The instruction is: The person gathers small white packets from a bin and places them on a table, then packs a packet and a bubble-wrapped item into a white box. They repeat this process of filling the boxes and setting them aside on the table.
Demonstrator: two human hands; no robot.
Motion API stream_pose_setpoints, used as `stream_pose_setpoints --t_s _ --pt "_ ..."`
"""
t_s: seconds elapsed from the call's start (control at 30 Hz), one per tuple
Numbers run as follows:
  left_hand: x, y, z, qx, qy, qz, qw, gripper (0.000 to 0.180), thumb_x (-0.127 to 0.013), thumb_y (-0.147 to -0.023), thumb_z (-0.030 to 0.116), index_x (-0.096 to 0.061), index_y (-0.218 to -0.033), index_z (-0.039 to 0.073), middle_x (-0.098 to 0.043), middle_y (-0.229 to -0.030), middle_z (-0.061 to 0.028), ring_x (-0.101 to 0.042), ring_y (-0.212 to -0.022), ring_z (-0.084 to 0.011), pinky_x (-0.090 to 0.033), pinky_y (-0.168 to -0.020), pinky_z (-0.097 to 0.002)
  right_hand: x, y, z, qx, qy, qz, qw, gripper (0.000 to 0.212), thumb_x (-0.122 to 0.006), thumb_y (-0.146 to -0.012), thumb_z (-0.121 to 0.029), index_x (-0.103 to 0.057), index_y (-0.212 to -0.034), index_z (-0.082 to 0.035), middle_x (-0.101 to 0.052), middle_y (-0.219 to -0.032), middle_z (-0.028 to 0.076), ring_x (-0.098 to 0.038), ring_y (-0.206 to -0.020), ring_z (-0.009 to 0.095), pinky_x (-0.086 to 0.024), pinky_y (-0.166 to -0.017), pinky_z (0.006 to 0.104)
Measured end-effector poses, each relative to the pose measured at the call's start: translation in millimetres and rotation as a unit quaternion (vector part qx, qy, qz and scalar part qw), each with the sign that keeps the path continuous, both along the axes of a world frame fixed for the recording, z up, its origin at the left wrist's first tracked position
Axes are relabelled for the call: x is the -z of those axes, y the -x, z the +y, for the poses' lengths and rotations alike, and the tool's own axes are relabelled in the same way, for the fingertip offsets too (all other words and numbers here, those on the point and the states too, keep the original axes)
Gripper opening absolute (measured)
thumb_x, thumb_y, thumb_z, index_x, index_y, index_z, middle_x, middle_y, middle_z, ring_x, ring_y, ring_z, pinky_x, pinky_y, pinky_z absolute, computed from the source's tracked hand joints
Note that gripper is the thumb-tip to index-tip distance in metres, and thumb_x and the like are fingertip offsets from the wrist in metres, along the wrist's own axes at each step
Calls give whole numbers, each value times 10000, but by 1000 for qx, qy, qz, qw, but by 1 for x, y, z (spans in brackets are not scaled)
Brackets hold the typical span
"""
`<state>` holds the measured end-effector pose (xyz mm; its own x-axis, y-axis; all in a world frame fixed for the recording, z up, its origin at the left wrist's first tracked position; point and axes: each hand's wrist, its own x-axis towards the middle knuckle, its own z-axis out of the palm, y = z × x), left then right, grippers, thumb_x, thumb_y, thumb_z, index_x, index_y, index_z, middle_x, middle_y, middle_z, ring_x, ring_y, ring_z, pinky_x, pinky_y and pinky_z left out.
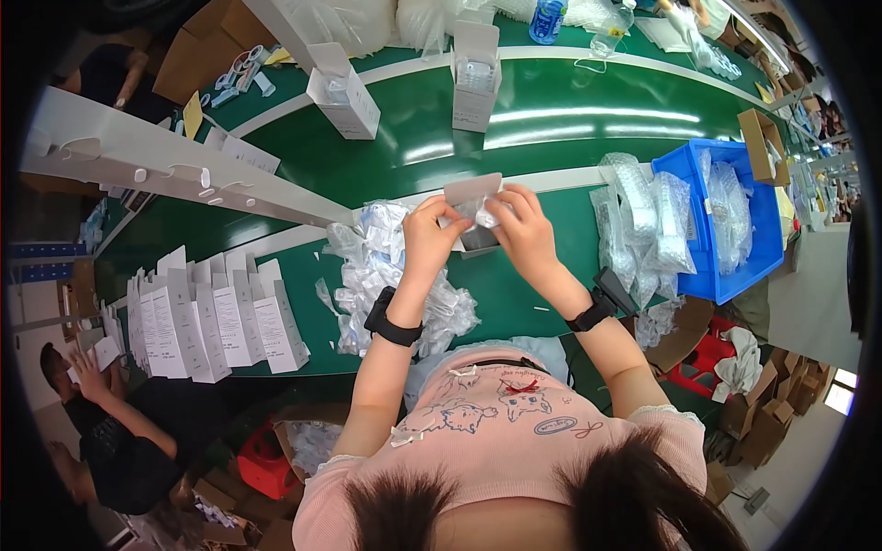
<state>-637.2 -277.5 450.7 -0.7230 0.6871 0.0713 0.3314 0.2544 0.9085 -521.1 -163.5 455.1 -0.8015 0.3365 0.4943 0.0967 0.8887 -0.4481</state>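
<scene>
A small white carton (479, 242) stands on the green bench in front of me, its top flap (473, 189) raised at the back. Over its opening, my right hand (525, 235) is closed on a crumpled clear plastic packet (484, 217). My left hand (430, 241) is closed too, thumb and fingertips pinched at the carton's left edge beside the packet; what lies between them is too small to tell. Just left of the carton, partly behind my left wrist, spreads a heap of clear plastic packets (367, 266).
Several white cartons (230, 312) stand in rows at the left. Bubble-wrap pouches (648, 216) lie at the right beside a blue bin (770, 241) holding more. Two open cartons (475, 96) stand across the green conveyor (404, 119). A metal post (184, 174) crosses the left; a co-worker (115, 432) is at lower left.
</scene>
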Motion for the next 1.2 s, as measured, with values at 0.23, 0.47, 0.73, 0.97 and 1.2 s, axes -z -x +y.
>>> stream_pose_setpoints --t_s 0.23,0.47,0.73,0.97,1.2 --pt "13 -9 0 -8 -32 35 999 120 -678 -573 13 -574 -632 -1 -555 -722 -82 -567 -706 -215 -421 -630 -271 -1 -8 -10 1 -93 -140 986 269 -637 -633 -113 -572 -890 -61 -520 -911 53 -478 -915 229 -338 -884 426" --pt "11 -7 2 -6 -7 37 999 126 -682 -575 18 -568 -625 -1 -553 -745 -92 -562 -736 -246 -430 -673 -296 13 -9 -4 2 -105 -70 992 226 -638 -646 -144 -580 -850 -63 -506 -912 36 -456 -931 233 -288 -917 489" --pt "20 -5 -7 -11 -18 39 999 164 -694 -575 90 -549 -619 29 -551 -811 -122 -536 -804 -305 -425 -723 -364 12 -8 1 -65 17 -68 995 232 -657 -607 -177 -584 -788 -52 -484 -960 83 -423 -984 304 -280 -915 527" --pt "32 -11 -3 27 -31 14 999 149 -681 -558 58 -548 -611 18 -531 -719 -115 -535 -758 -281 -417 -687 -345 15 -35 0 -51 -52 -100 992 328 -673 -644 -299 -624 -900 -99 -437 -1159 105 -357 -1124 323 -266 -947 504" --pt "23 -10 -6 -1 -65 -24 998 181 -700 -523 -8 -535 -596 1 -495 -674 -87 -500 -687 -247 -393 -685 -294 64 -49 13 -118 295 50 947 749 -713 -643 -272 -354 -1288 -146 -220 -1346 160 -241 -1224 365 -257 -978 439"
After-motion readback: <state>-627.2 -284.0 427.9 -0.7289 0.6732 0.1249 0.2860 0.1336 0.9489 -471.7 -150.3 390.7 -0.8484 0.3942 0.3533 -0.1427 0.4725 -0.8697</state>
